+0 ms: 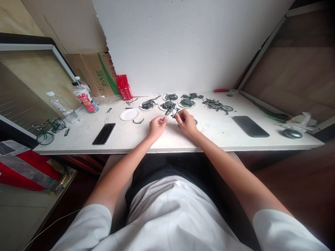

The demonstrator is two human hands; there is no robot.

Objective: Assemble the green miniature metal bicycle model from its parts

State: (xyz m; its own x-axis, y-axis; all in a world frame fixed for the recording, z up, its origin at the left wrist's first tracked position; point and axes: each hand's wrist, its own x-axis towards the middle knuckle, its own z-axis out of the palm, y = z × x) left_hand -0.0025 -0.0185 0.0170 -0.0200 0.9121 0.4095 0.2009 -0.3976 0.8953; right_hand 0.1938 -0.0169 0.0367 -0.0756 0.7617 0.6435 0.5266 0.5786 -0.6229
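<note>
Over the middle of the white table (214, 134), my right hand (186, 122) pinches a small dark green model bicycle frame (171, 111). My left hand (157, 126) is close beside it on the left, fingers curled and fingertips pinched near the frame's lower end; I cannot make out whether it holds a tiny part. Just behind my hands lie several white paper plates with dark small parts (167, 104), plus an empty plate (129, 114). A curved green fender piece (138, 121) lies near my left hand.
A finished green model bicycle (48, 130) stands at the table's left end. Two black phones (104, 134) (250, 126) lie flat. Bottles (85, 97), a red box (125, 87) and a cardboard carton (95, 73) are back left. A partly built bicycle (217, 104) and a mouse (292, 133) sit right.
</note>
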